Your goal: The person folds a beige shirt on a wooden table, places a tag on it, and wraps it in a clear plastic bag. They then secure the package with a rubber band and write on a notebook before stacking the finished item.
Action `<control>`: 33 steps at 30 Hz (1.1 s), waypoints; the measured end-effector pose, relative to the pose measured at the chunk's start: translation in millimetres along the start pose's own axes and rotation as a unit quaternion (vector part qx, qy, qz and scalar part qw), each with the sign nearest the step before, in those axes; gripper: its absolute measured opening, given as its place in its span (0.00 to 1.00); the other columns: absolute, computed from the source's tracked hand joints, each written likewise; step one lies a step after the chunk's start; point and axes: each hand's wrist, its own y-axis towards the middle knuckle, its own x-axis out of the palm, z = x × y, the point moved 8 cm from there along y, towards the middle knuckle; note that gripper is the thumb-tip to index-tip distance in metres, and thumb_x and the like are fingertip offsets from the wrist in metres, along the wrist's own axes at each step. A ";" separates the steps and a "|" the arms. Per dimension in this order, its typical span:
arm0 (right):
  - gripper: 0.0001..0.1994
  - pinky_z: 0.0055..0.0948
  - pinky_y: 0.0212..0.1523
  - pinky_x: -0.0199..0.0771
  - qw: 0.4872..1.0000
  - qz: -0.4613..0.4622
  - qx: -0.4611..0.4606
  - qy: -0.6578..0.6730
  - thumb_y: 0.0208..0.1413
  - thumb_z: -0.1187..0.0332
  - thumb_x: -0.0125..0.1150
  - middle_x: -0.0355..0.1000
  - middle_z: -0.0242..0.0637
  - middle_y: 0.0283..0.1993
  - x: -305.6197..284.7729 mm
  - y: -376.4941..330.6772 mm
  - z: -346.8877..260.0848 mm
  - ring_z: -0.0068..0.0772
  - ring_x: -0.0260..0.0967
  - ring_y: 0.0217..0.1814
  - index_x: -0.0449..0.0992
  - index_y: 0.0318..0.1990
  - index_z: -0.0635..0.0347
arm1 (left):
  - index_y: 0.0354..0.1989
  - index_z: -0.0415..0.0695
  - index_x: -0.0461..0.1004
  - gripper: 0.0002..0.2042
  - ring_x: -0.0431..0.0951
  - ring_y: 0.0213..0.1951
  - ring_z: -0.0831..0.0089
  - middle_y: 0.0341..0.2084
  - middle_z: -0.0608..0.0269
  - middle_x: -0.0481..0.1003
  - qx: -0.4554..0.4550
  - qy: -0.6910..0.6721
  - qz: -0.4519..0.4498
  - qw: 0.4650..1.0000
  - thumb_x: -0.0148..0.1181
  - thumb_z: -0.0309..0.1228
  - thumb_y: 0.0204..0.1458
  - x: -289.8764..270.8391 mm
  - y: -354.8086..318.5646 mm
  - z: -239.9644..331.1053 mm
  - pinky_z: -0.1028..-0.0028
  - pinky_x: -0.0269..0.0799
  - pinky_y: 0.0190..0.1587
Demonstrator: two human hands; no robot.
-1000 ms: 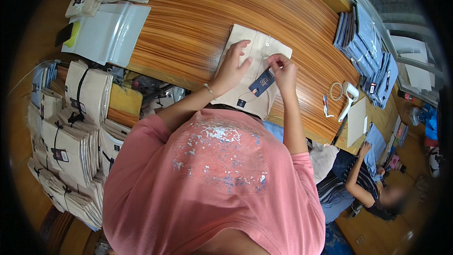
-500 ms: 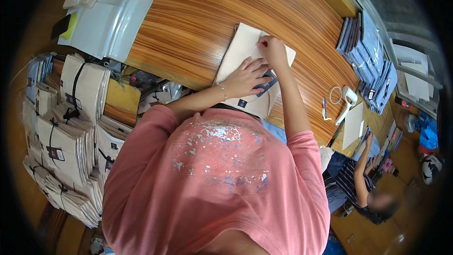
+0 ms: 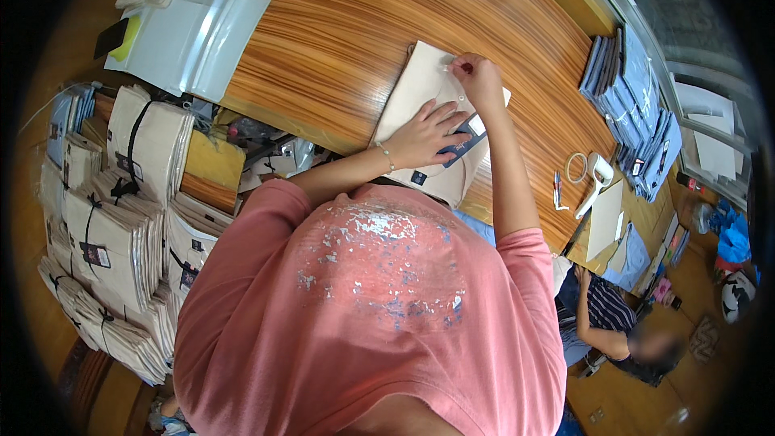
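A folded cream garment (image 3: 416, 85) lies on the wood-grain table in front of me, its folded edges reaching toward my body. My left hand (image 3: 424, 136) rests on it with fingers spread, partly over a navy tag (image 3: 462, 145) with a white patch. A small dark label (image 3: 419, 178) shows on the garment's near part. My right hand (image 3: 479, 81) is pinched together over the garment's far right side. Whatever its fingertips hold is too small or hidden to make out.
To the right on the table (image 3: 339, 40) are a white handheld tag gun-like tool (image 3: 596, 182), a tape ring (image 3: 576, 168) and folded blue garments (image 3: 638, 113). Clear plastic sleeves (image 3: 190, 36) lie far left; tied cream garment bundles (image 3: 113, 242) fill the left. A co-worker (image 3: 605, 311) sits at right.
My right hand has lifted slightly within its pinch, and more of the navy tag with its white patch shows. My left hand stays flat on the garment. The co-worker's arm has drawn back.
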 end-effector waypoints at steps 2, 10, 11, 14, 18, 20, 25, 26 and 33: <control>0.05 0.35 0.28 0.70 0.999 -0.038 -0.005 0.019 0.42 0.71 0.63 0.72 0.47 0.23 18.6 -1.1 -4.9 0.42 0.71 0.24 0.77 0.27 0.62 | 0.51 0.58 0.68 0.22 0.55 0.60 0.58 0.58 0.59 0.59 0.004 -0.005 -0.003 1.000 0.57 0.48 0.46 -0.2 0.2 1.2 0.51 0.46 0.61; 0.06 0.31 0.27 0.68 0.999 0.007 -0.027 0.020 0.42 0.71 0.66 0.71 0.44 0.22 20.1 -1.7 -15.3 0.37 0.69 0.22 0.76 0.26 0.63 | 0.50 0.55 0.69 0.22 0.53 0.61 0.56 0.57 0.58 0.60 -0.001 -0.025 -0.020 0.999 0.57 0.47 0.46 5.5 -1.8 -2.4 0.49 0.44 0.62; 0.06 0.30 0.26 0.68 0.997 0.037 -0.004 0.063 0.42 0.71 0.66 0.71 0.43 0.21 -1.9 -8.3 -10.7 0.35 0.68 0.21 0.76 0.26 0.64 | 0.50 0.55 0.69 0.22 0.53 0.62 0.57 0.58 0.57 0.59 0.000 -0.026 -0.019 0.999 0.58 0.47 0.46 2.6 0.2 0.1 0.49 0.44 0.62; 0.09 0.22 0.24 0.65 0.981 0.116 0.079 0.137 0.45 0.69 0.67 0.70 0.33 0.19 -56.0 -46.5 40.1 0.22 0.63 0.20 0.76 0.25 0.66 | 0.53 0.55 0.68 0.23 0.51 0.63 0.57 0.60 0.58 0.56 -0.007 -0.026 -0.047 0.999 0.57 0.46 0.47 2.4 4.2 2.7 0.48 0.45 0.61; 0.11 0.20 0.22 0.60 0.936 0.269 0.195 0.119 0.46 0.66 0.67 0.67 0.28 0.18 -130.8 -164.3 148.5 0.15 0.59 0.21 0.75 0.24 0.65 | 0.55 0.57 0.66 0.24 0.49 0.64 0.56 0.61 0.58 0.55 -0.004 0.012 -0.064 0.998 0.55 0.45 0.49 8.8 7.5 6.6 0.48 0.43 0.61; 0.11 0.20 0.22 0.59 0.899 0.347 0.246 0.101 0.45 0.66 0.68 0.67 0.27 0.18 -163.4 -250.6 201.0 0.15 0.57 0.21 0.75 0.23 0.64 | 0.58 0.57 0.63 0.25 0.48 0.64 0.56 0.62 0.58 0.54 -0.010 0.015 -0.072 0.997 0.54 0.45 0.50 11.8 7.7 7.5 0.48 0.41 0.62; 0.10 0.17 0.22 0.56 0.696 0.562 0.410 0.178 0.45 0.66 0.68 0.65 0.23 0.18 -184.2 -477.2 278.8 0.16 0.57 0.20 0.73 0.22 0.59 | 0.60 0.57 0.61 0.27 0.47 0.65 0.56 0.63 0.59 0.53 -0.017 -0.003 -0.104 0.994 0.54 0.43 0.50 15.3 14.1 15.3 0.50 0.38 0.63; 0.11 0.17 0.20 0.55 0.663 0.534 0.471 0.232 0.47 0.61 0.67 0.62 0.22 0.17 -170.2 -499.4 287.2 0.15 0.55 0.18 0.72 0.25 0.55 | 0.60 0.57 0.61 0.26 0.47 0.65 0.56 0.63 0.60 0.53 -0.016 -0.006 -0.103 0.995 0.54 0.43 0.50 15.7 13.5 15.7 0.50 0.37 0.63; 0.27 0.38 0.40 0.64 0.549 0.473 0.541 0.427 0.45 0.50 0.64 0.66 0.36 0.51 -101.3 -551.6 364.0 0.34 0.61 0.48 0.69 0.51 0.52 | 0.62 0.57 0.58 0.29 0.47 0.64 0.55 0.62 0.58 0.53 -0.011 0.012 -0.096 0.995 0.54 0.44 0.49 18.0 14.6 13.1 0.48 0.38 0.63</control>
